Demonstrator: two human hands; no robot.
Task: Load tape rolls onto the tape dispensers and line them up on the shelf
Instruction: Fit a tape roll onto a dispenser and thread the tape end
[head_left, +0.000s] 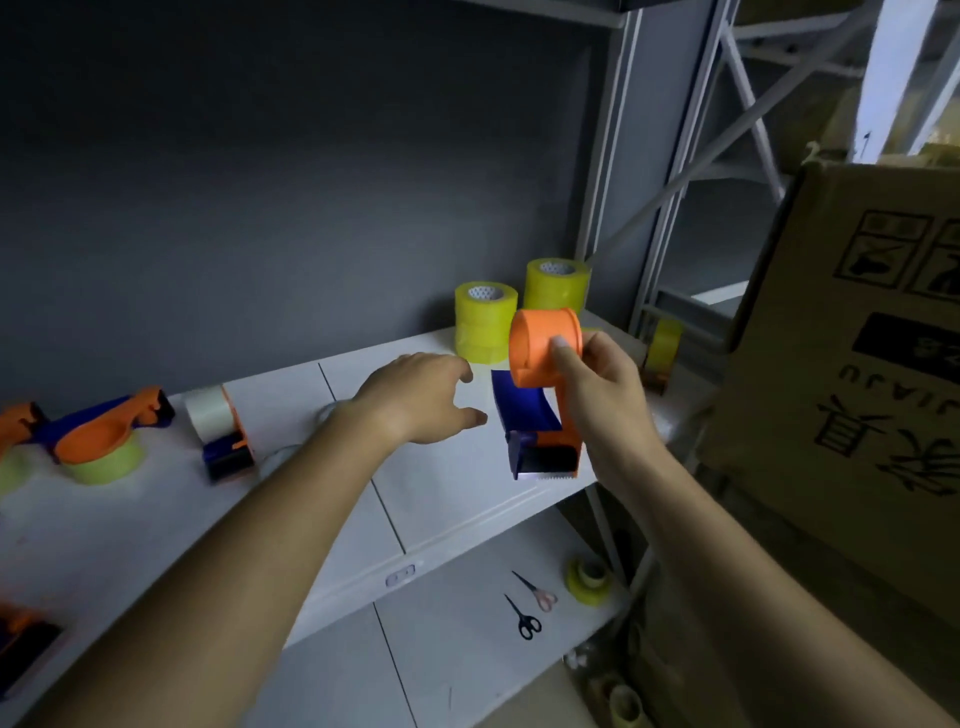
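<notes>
Orange-hubbed dispenser (543, 400) gripped upright by right hand (602, 384); empty, spread left hand (421, 397) should fetch the yellow rolls (485, 322) just beyond.

Four dispensers on the shelf (447, 483): far left (18, 423), left (111, 423), middle (228, 441), right (543, 405). Two yellow stacks far: one (485, 322), another (556, 286). Two scissors below: black (524, 618), pink (537, 592).
</notes>
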